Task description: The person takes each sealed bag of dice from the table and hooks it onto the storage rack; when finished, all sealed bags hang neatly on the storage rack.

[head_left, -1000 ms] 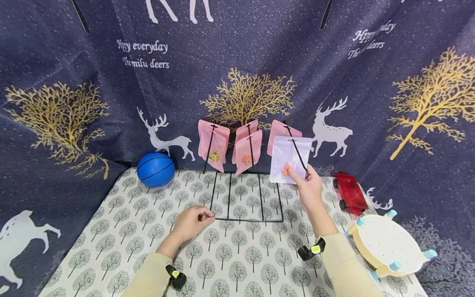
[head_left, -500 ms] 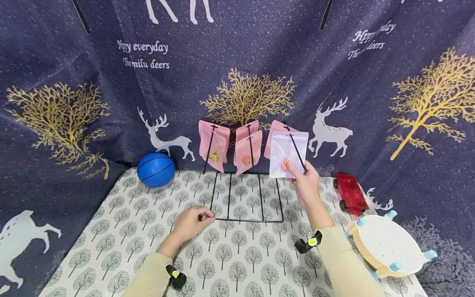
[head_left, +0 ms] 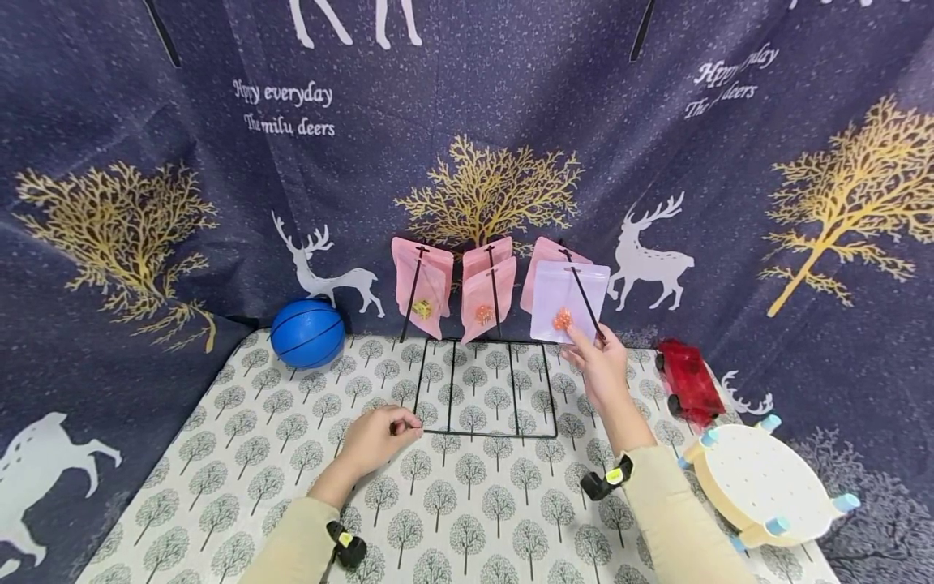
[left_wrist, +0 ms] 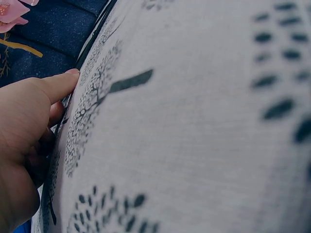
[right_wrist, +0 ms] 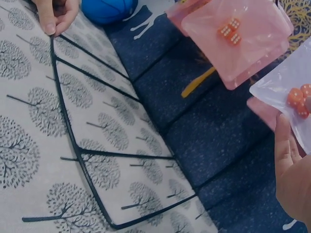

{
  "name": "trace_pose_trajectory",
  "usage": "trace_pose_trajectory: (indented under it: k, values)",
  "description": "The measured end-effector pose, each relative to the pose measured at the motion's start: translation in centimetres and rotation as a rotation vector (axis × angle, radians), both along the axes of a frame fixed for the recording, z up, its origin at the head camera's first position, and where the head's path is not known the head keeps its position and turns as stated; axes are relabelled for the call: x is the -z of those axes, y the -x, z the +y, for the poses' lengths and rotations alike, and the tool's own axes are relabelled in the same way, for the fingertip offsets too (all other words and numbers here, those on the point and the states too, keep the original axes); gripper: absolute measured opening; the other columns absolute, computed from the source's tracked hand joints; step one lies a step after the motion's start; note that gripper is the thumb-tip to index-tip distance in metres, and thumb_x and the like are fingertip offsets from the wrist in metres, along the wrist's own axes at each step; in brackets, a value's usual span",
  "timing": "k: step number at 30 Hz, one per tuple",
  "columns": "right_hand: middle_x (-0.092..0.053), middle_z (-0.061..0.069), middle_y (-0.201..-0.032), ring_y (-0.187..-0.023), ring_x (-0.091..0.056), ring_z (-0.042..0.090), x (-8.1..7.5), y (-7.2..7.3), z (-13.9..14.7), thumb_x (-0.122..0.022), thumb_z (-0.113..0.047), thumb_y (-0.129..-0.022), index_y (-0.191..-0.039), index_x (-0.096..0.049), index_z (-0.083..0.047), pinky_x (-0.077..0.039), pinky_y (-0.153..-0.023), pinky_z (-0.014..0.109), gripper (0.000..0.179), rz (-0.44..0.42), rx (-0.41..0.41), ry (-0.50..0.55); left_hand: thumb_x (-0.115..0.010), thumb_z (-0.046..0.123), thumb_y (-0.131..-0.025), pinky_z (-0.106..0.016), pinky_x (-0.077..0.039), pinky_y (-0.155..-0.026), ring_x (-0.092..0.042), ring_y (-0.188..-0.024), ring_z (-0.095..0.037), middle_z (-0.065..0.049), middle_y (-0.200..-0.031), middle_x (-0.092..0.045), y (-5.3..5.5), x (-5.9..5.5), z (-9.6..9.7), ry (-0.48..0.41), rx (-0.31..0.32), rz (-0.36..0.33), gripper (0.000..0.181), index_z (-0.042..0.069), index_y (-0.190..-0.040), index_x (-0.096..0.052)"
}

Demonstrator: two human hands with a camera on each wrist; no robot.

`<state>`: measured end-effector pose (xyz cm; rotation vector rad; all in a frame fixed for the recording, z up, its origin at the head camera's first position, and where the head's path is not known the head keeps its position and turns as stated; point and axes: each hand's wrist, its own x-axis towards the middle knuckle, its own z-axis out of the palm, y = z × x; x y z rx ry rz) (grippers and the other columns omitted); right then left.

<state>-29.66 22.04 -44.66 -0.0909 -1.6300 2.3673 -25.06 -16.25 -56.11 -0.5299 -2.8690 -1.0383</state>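
Observation:
My left hand [head_left: 372,442] rests low on the cloth, pinching the near left corner of a black wire display rack [head_left: 481,434]. In the left wrist view its index finger [left_wrist: 60,85] reaches to the wire. My right hand [head_left: 601,369] is at the bottom of a pale purple zip bag [head_left: 562,288] with orange dice [head_left: 562,319] in it. The bag hangs from the rack's right hook [head_left: 584,296], in front of a pink bag [head_left: 543,251]. In the right wrist view straight fingers [right_wrist: 283,141] lie by the bag's lower edge, the thumb overlapping the dice.
Pink bags hang on the left hook [head_left: 413,292] and the middle hook [head_left: 494,296]. A blue ball [head_left: 307,333] sits at the back left. On the right are a red toy car [head_left: 689,381] and an upturned round stool [head_left: 759,478]. A dark deer-print cloth [head_left: 467,97] hangs behind.
My right hand and the purple bag moved slightly up and left, then the fingers loosened and slid below the dice. The bag stays on the hook. My left hand has not moved.

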Motion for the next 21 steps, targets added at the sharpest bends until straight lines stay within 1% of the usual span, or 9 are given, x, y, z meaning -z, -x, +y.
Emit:
trace_pose_trajectory:
  k: [4, 7, 11, 14, 16, 21]
  values:
    - [-0.067, 0.004, -0.101, -0.083, -0.075, 0.016, 0.8, 0.1, 0.3, -0.07, -0.004, -0.099, -0.118, -0.055, -0.005, -0.06, -0.073, 0.026, 0.024, -0.008, -0.001, 0.007, -0.079, 0.039, -0.092, -0.025, -0.042, -0.058, -0.048, -0.063, -0.006, 0.018, -0.073, -0.053, 0.0, 0.0, 0.0, -0.007, 0.003, 0.005, 0.009, 0.032, -0.095, -0.075]
    - [-0.065, 0.003, -0.098, -0.082, -0.074, 0.014, 1.2, 0.0, 0.5, -0.066, -0.001, -0.101, -0.118, -0.053, -0.004, -0.06, -0.072, 0.024, 0.023, -0.027, -0.004, 0.019, -0.079, 0.037, -0.092, -0.026, -0.042, -0.058, -0.048, -0.063, -0.006, 0.018, -0.073, -0.053, -0.1, 0.0, 0.1, -0.012, 0.006, 0.006, 0.008, 0.031, -0.095, -0.075]
    - [-0.068, -0.001, -0.098, -0.084, -0.074, 0.012, 1.7, -0.5, 0.6, -0.064, 0.002, -0.101, -0.127, -0.052, -0.001, -0.059, -0.073, 0.022, 0.029, -0.047, -0.013, 0.004, -0.08, 0.036, -0.092, -0.026, -0.042, -0.059, -0.048, -0.063, -0.006, 0.018, -0.073, -0.053, -0.1, -0.1, 0.1, -0.006, 0.005, 0.008, 0.007, 0.034, -0.094, -0.074]
    - [-0.069, -0.003, -0.098, -0.085, -0.074, 0.011, 2.0, -1.0, 0.8, -0.066, 0.003, -0.099, -0.129, -0.051, 0.0, -0.059, -0.075, 0.023, 0.034, -0.067, -0.024, -0.045, -0.08, 0.035, -0.092, -0.026, -0.043, -0.06, -0.049, -0.064, -0.006, 0.018, -0.073, -0.053, 0.0, -0.1, 0.1, -0.003, 0.004, 0.011, 0.006, 0.035, -0.094, -0.074]
    - [-0.069, -0.002, -0.099, -0.086, -0.074, 0.011, 2.2, -1.4, 1.0, -0.067, 0.005, -0.098, -0.128, -0.051, -0.001, -0.059, -0.077, 0.024, 0.035, -0.085, -0.032, -0.081, -0.08, 0.034, -0.092, -0.027, -0.043, -0.059, -0.049, -0.063, -0.006, 0.018, -0.073, -0.054, 0.0, -0.2, 0.1, -0.008, 0.007, 0.015, 0.006, 0.034, -0.095, -0.074]
    - [-0.071, 0.001, -0.098, -0.084, -0.073, 0.011, 2.3, -2.3, 1.3, -0.068, 0.006, -0.096, -0.124, -0.052, 0.001, -0.059, -0.078, 0.025, 0.033, -0.118, -0.067, -0.176, -0.08, 0.035, -0.092, -0.027, -0.041, -0.058, -0.048, -0.063, -0.006, 0.018, -0.074, -0.054, 0.0, -0.1, -0.1, -0.006, 0.006, 0.019, 0.006, 0.035, -0.095, -0.075]
